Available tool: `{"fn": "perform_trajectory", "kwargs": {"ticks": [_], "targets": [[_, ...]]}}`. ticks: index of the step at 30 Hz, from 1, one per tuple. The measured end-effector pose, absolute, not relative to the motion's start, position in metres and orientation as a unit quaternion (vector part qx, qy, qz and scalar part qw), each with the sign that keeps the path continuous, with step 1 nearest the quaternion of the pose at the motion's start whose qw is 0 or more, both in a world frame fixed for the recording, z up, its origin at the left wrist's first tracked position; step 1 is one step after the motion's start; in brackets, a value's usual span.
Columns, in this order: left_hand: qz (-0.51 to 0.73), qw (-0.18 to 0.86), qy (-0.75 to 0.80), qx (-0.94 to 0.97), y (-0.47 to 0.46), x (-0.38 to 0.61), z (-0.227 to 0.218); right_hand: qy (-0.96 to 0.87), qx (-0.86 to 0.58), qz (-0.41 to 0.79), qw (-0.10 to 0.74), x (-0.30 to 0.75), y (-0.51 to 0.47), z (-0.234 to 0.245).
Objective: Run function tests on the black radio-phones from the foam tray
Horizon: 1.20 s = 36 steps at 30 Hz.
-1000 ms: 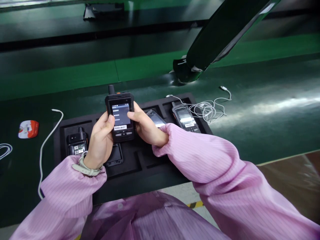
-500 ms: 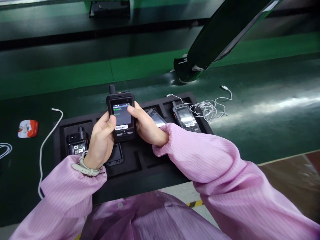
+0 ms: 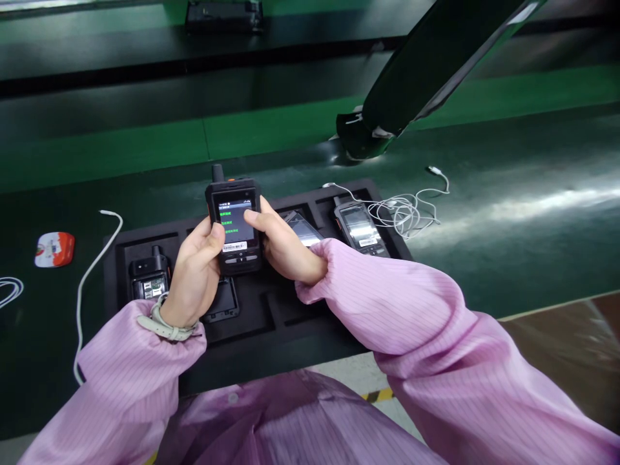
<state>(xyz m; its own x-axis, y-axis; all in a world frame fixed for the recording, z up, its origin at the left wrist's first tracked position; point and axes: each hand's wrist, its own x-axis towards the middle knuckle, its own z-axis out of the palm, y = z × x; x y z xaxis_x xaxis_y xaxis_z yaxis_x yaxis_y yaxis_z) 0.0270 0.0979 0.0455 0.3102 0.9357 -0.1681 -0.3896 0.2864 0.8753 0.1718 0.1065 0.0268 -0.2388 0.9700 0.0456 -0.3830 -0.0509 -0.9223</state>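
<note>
Black handheld radio phone (image 3: 234,223), stub antenna up, screen lit with green text, barcode sticker below; upright, gripped between both hands.

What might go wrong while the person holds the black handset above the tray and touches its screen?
1. Only the left hand and right hand carry the handset above the foam tray; if the grip slips, it may fall onto the tray.
2. The right thumb covers part of the screen, so it might press a wrong line.
3. The white cable lies in loose loops at the tray's right end; the sleeve could catch it.
</note>
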Motion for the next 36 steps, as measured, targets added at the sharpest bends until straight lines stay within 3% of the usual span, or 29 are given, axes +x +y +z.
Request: {"fn": "perform_trajectory", "kwargs": {"ticks": [36], "targets": [[0.468,0.721,0.364,0.36,0.098,0.0285,0.0462,-0.432,-0.366,0.66,0.495,0.1733,0.106,0.0322]]}}
